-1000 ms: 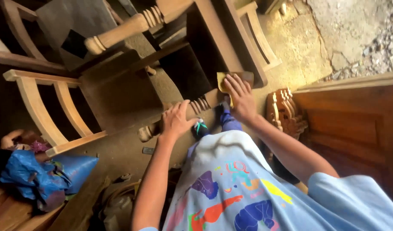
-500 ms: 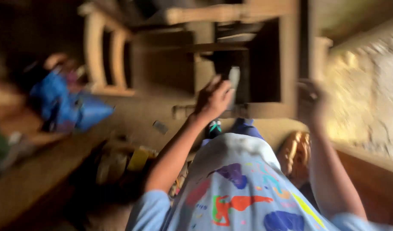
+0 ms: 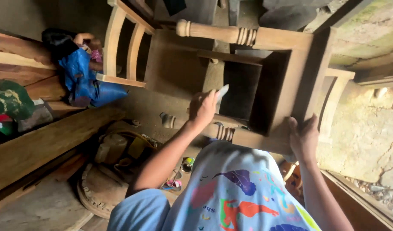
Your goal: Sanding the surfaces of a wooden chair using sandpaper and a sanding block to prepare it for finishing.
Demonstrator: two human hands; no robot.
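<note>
1. Dead ahead of the torso lies the chair (image 3: 248,90), tipped on its side, bare wood, seat frame open toward the camera.
2. Near turned leg (image 3: 213,130) runs left-right just in front of the body; its foot end points left, its square end joins the frame at right.
3. Far turned leg (image 3: 222,34) lies parallel to it, further from the body, knob end also left.
4. Long axis of both legs: across the view, slightly down to the right.
5. Left hand (image 3: 203,109) sits over the near leg, fingers closed on a pale strip (image 3: 222,92), likely sandpaper; strip sticks up past the fingertips toward the frame opening.
6. Right hand (image 3: 305,137) clamps the near right corner of the frame, fingers wrapped round the edge.
7. Hands are well apart, one at each end of the near side; the left is nearer the leg's ringed part, the right nearer the seat frame.
8. Second chair back (image 3: 121,47) lies beyond the left hand, slats running up the view, touching or just beside the chair; cannot tell which.
9. Blue bag (image 3: 83,77) sits left of those slats, near planks (image 3: 42,145).
10. Small can (image 3: 187,164) lies on the floor by the left forearm.
11. Stone floor (image 3: 367,132) shows right of the right hand.
</note>
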